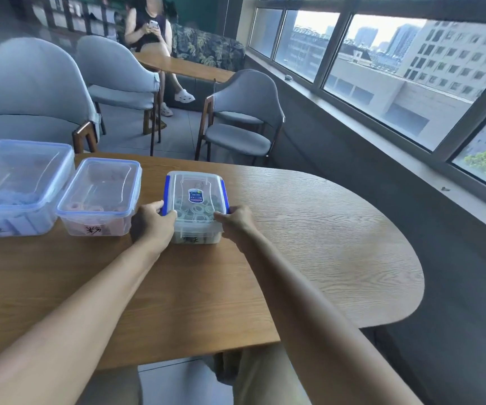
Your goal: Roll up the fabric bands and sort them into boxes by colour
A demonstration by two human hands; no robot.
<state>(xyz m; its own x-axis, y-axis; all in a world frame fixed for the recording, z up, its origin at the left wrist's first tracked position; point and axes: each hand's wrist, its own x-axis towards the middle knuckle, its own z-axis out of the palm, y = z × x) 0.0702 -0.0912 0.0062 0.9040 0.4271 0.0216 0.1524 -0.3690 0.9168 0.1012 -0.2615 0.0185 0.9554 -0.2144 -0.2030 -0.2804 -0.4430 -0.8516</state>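
I am looking at a warm brown surface (309, 229) showing a wavy wood-grain pattern. The box (196, 206) I am holding is showing clear plastic with blue side clips, a sticker in blue, red and white on its lid, and pale green rolls (198, 213) inside. The middle box (100, 197) is showing clear walls, pink rolls (85, 206) and a black handwritten mark. The large box (16, 185) is showing a bluish tint and light blue rolls (5, 197). The chairs (241, 112) are showing grey-blue upholstery.

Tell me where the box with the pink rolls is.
In the head view, the pink box sits on the table's left side, between the blue box and the green box both hands hold.
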